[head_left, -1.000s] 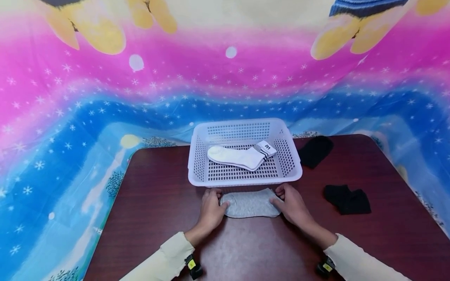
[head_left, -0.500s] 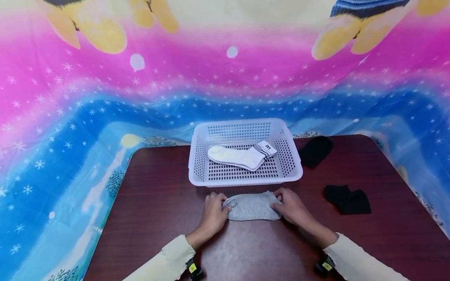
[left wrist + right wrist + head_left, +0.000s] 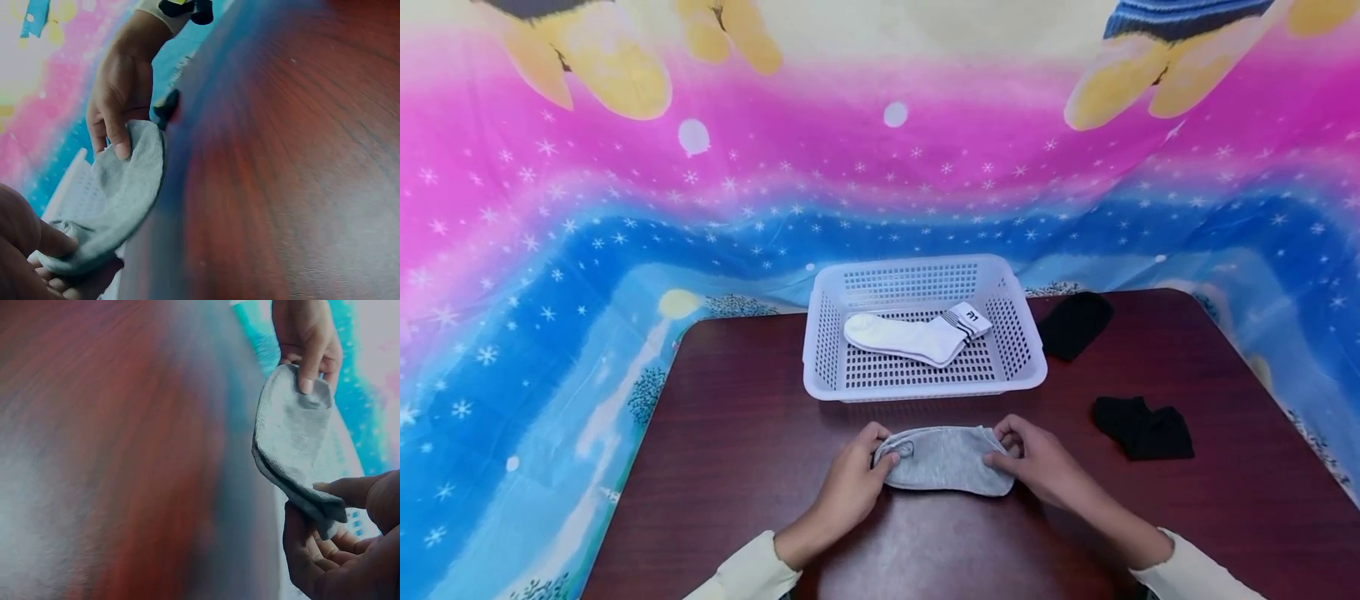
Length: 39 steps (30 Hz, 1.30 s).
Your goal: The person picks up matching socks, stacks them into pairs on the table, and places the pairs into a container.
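Observation:
A pair of grey socks (image 3: 947,460), laid one on the other, is stretched between both hands in front of the basket. My left hand (image 3: 850,479) pinches its left end, thumb on top and fingers beneath. At the other end my right hand (image 3: 1041,458) grips the socks between thumb and fingers. In the right wrist view the layered edges of the grey socks (image 3: 294,437) show, held off the table. The left wrist view shows the grey socks (image 3: 128,194) bending between the two hands.
Behind the hands stands a white perforated basket (image 3: 925,395) with white striped socks (image 3: 910,337) inside. Black socks (image 3: 1142,427) lie on the dark red table (image 3: 737,433) at the right, and another black sock bundle (image 3: 1077,325) lies beside the basket. A printed cloth hangs behind.
Both hands have drawn the grey socks away from the basket toward the person and lifted them off the table. The basket and black socks have stayed in place.

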Available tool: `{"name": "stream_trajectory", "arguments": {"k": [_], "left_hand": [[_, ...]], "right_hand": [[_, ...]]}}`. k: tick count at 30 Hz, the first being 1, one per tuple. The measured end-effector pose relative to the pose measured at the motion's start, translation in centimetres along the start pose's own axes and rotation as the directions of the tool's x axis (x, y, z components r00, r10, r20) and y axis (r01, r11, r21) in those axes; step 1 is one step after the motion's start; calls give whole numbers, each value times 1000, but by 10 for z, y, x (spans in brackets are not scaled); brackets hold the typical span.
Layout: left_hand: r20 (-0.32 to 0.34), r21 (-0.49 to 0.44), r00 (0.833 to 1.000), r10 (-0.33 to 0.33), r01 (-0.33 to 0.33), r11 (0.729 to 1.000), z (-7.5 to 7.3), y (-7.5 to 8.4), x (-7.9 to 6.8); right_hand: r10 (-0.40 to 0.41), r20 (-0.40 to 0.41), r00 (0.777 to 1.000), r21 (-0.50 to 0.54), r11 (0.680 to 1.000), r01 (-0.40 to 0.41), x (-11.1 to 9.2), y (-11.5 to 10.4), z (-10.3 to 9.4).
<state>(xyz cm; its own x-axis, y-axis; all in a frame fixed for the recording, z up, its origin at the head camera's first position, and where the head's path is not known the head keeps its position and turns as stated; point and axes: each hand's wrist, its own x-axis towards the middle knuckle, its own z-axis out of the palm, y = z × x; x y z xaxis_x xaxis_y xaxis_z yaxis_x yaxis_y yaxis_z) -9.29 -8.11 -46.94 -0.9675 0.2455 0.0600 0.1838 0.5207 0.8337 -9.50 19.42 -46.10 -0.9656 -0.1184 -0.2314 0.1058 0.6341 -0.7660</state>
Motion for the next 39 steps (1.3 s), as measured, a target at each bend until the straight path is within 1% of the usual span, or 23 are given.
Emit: {"name": "stream_trajectory", "arguments": {"k": [2,5,9,11,13,18,20,22,26,30,33,36,39], "left_hand": [[5,-61,1000,-5,6,998,-6,6,0],[-9,-148,1000,-10,8,989,-15,15,3],[-30,-229,999,-38,30,973,-28,25,8],[-40,-250,998,-55,43,967,-35,31,12],[-45,-297,996,-71,55,953,-42,37,15],[-27,-409,993,-116,95,907,-63,52,28],[-7,-425,992,-125,110,899,-70,56,35],[13,-427,992,-126,120,896,-75,58,42],[56,-445,988,-144,154,882,-82,59,59],[54,-438,979,-198,202,876,-87,60,74],[38,-418,970,-238,232,878,-90,63,83],[33,-413,965,-262,252,875,-93,67,91],[16,-410,964,-267,250,877,-94,70,103]], "right_hand": [[-35,0,999,36,999,35,-5,-6,-7],[-86,13,996,104,991,84,-9,-14,-19],[-101,12,995,152,984,98,-10,-26,-33],[-108,5,994,161,981,106,-10,-33,-39],[-120,0,993,176,977,118,-8,-39,-45],[-146,9,989,187,972,142,-1,-54,-59],[-143,15,990,194,971,137,5,-59,-64],[-132,20,991,205,971,126,13,-63,-69],[-121,35,992,247,963,109,29,-70,-77],[-137,2,991,232,964,133,45,-77,-85],[-156,-35,987,199,967,160,57,-84,-89],[-161,-53,986,197,966,169,68,-88,-92],[-159,-73,984,189,967,171,79,-92,-95]]}}
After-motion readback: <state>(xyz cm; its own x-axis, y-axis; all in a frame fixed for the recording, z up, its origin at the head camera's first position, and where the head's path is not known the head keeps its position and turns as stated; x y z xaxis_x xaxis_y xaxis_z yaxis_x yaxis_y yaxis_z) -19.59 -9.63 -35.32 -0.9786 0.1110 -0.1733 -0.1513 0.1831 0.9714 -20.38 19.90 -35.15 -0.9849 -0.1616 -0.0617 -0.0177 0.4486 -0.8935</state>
